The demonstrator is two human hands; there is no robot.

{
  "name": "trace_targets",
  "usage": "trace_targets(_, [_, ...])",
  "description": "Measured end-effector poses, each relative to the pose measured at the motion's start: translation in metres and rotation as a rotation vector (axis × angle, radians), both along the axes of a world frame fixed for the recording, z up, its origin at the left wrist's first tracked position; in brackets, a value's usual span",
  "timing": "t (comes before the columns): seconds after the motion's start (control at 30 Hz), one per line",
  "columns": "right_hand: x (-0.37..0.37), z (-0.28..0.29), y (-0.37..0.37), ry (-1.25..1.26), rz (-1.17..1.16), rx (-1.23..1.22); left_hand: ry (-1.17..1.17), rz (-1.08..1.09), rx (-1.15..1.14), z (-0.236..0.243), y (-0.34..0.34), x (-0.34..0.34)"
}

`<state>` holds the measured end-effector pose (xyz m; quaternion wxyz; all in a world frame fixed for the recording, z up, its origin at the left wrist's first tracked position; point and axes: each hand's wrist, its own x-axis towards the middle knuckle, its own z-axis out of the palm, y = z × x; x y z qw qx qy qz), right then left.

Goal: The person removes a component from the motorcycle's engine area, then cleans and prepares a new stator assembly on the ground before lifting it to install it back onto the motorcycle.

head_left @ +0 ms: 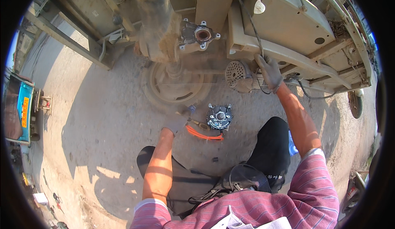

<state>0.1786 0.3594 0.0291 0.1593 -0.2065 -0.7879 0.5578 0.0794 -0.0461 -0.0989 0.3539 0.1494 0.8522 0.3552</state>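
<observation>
My right hand (270,72), in a grey glove, is closed round a dark cable (256,33) that runs down from the vehicle's underside. Beside it sits a dusty cylinder with a perforated round end (235,73). My left hand (176,123), also gloved, is low over the ground and smeared by motion, so its fingers are unclear. Near its fingertips shows a small bluish thing (191,109). Just right of that hand lie a tan ring-ended piece (203,126), an orange cable loop (205,136) and a round black-and-silver motor-like unit (220,117) with a central shaft.
Ahead hang a dusty axle housing (154,19) and an open flange with lugs (202,35), above a wheel (155,83). A beige vehicle frame (284,54) spans the upper right. A blue vehicle (25,109) stands far left. A blue package (292,144) lies by my right knee.
</observation>
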Motion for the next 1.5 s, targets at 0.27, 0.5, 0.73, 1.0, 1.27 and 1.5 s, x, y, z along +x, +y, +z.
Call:
trace_targets(0.27, [-0.010, -0.018, -0.002, 0.018, -0.004, 0.112, -0.066, 0.303, -0.130, -0.100, -0.055, -0.025])
trace_targets(0.5, [-0.013, -0.029, 0.010, -0.098, -0.027, 0.326, -0.011, 0.173, -0.464, -0.177, -0.087, 0.001])
trace_targets(0.73, [-0.016, -0.037, 0.001, 0.062, -0.024, 0.100, 0.013, 0.137, -0.540, -0.150, -0.087, 0.009])
trace_targets(1.0, [-0.023, -0.040, -0.001, -0.002, -0.017, 0.121, 0.186, 0.165, -0.163, -0.146, -0.053, -0.002])
trace_targets(1.27, [-0.020, -0.035, -0.009, 0.057, -0.017, 0.153, 0.055, -0.107, 0.071, -0.122, 0.008, 0.054])
trace_targets(1.5, [-0.005, -0.026, -0.015, -0.040, 0.062, 0.131, -0.090, -0.234, 0.103, -0.086, 0.045, 0.069])
